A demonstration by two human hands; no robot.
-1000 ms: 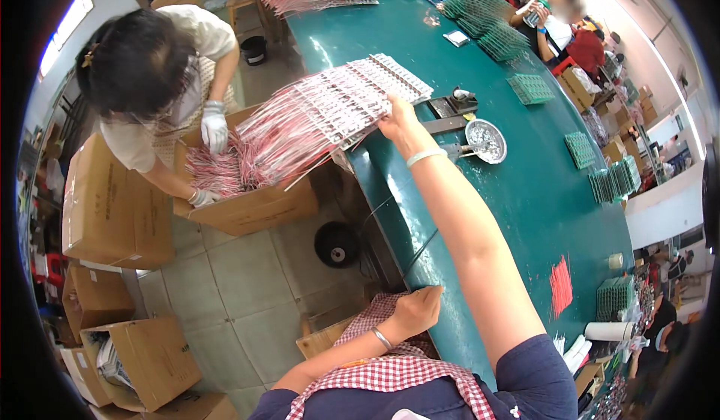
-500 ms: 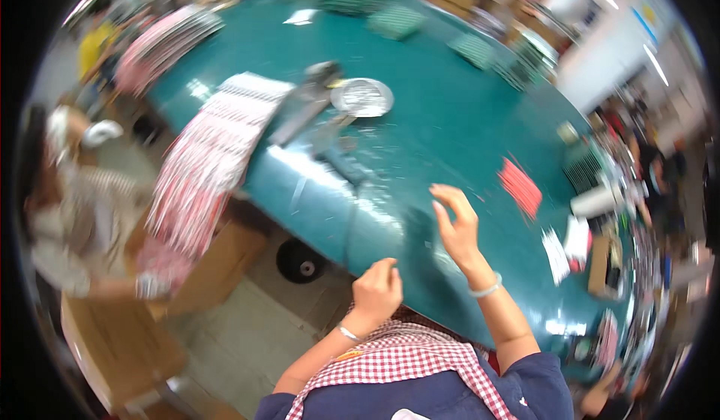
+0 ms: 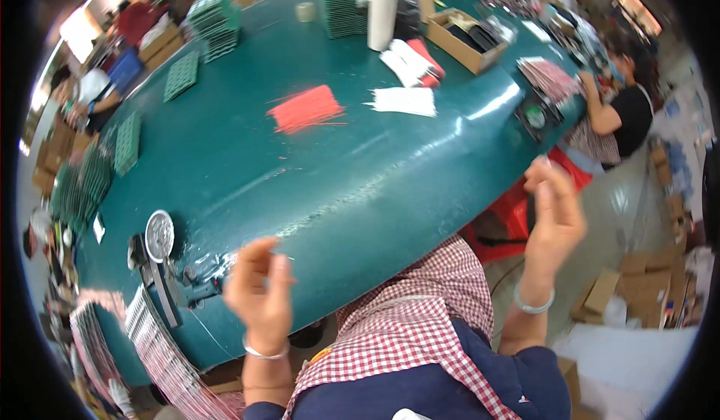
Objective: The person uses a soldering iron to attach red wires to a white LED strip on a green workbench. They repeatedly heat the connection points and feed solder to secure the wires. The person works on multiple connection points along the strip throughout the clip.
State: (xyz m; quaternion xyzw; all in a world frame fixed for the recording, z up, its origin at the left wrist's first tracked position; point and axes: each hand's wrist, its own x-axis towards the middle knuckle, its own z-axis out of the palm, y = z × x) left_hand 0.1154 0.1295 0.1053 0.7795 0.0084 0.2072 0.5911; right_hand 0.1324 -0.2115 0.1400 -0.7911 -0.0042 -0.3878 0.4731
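My left hand (image 3: 259,292) is raised over the near edge of the green table (image 3: 345,217), its fingers loosely bent and the thumb apart. It is nearest to a dark-handled hand tool (image 3: 196,292) lying beside it. My right hand (image 3: 553,214) hangs past the table edge on the right, above a red stool (image 3: 495,232). Its fingers are half bent, somewhat blurred, and nothing shows in them. Ahead lie a bundle of thin red wires (image 3: 309,109) and a bundle of white ones (image 3: 405,101). A round metal dish (image 3: 160,235) of small parts stands on the left.
Long strips of red and white wires (image 3: 161,345) hang over the left edge. Green trays (image 3: 214,26) are stacked along the far side. A white bottle (image 3: 382,15) and a cardboard box (image 3: 457,45) stand at the back. A co-worker (image 3: 626,112) sits at right.
My view has swung to the right, so the dish and wire strips now appear farther left. My hands have moved apart; the left has loosened from a closed shape.
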